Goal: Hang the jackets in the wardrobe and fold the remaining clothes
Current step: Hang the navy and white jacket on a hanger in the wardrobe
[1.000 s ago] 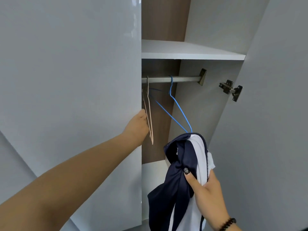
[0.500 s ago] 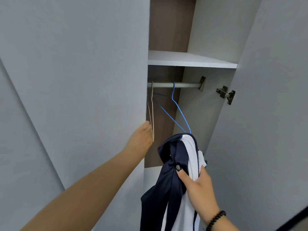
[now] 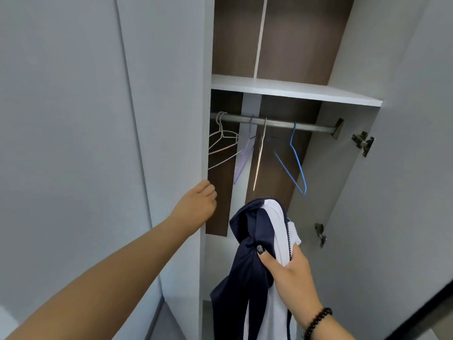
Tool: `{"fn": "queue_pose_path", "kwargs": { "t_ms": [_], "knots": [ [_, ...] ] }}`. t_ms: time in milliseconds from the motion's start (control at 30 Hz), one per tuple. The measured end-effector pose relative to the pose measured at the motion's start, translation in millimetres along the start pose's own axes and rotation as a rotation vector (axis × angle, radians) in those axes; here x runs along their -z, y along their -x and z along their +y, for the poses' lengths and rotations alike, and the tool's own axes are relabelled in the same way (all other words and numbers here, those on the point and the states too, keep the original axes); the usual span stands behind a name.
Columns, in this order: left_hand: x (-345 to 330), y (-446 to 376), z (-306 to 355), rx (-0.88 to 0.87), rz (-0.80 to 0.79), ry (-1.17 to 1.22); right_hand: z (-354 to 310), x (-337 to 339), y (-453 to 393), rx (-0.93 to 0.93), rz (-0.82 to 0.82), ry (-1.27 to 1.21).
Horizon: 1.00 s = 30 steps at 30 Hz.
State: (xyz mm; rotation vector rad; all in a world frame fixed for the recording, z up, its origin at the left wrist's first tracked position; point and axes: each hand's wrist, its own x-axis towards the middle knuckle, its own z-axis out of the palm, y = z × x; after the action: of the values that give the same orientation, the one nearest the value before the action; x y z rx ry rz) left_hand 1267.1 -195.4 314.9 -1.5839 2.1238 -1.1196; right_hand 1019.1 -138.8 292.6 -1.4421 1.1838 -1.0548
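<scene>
The right hand grips the jacket and holds it up in front of the open wardrobe, below the rail. The left hand is apart from the jacket, fingers curled round the door edge.

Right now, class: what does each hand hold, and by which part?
The right hand grips the navy-and-white jacket by a bunched middle section near its zip. The left hand curls round the left wardrobe door's edge.
</scene>
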Motion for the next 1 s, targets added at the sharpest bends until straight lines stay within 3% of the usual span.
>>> {"fn": "queue_pose_path", "kwargs": {
  "t_ms": [500,1000],
  "knots": [
    [11.2,159.2,-67.8,0.066,-0.068,-0.085,-1.1,-36.2,69.5,-0.04,-0.137,-0.018],
    [-35.6,237.9,-127.1,0.118,0.001,-0.12,-14.3,-141.3,135.4,-0.116,-0.024,0.007]
  ]
}}
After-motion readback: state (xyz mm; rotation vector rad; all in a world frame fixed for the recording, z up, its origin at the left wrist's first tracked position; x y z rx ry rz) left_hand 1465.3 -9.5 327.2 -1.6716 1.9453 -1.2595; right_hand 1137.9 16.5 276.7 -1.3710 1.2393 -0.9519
